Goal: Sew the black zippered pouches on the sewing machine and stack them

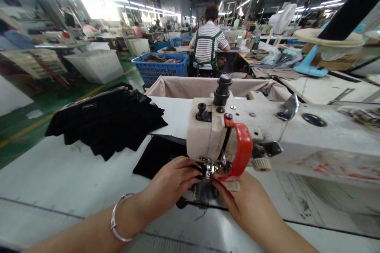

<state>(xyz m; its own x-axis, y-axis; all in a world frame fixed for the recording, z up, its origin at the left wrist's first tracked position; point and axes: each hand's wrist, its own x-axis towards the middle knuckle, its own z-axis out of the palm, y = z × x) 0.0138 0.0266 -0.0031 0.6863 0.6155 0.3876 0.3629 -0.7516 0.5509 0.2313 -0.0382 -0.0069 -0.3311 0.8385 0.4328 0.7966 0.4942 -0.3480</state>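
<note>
A white sewing machine (204,134) with a red guard (243,150) stands in front of me. Flat under its head lies a black fabric piece (157,156), running toward the metal presser foot (209,170). My left hand (175,178), a silver bangle at its wrist, is closed on the near edge of this fabric, left of the foot. Close to the foot on the other side is my right hand (243,193), fingers drawn together and partly behind the red guard. What its fingertips pinch is hidden. A fanned stack of black fabric pieces (103,122) rests on the table at left.
Behind the machine hangs a beige cloth-lined bin (184,87). A blue basket (160,69) of cloth stands beyond, near a person in a striped shirt (209,43). A black thread cone (347,12) rises at right. Ruler markings line the white tabletop (74,189).
</note>
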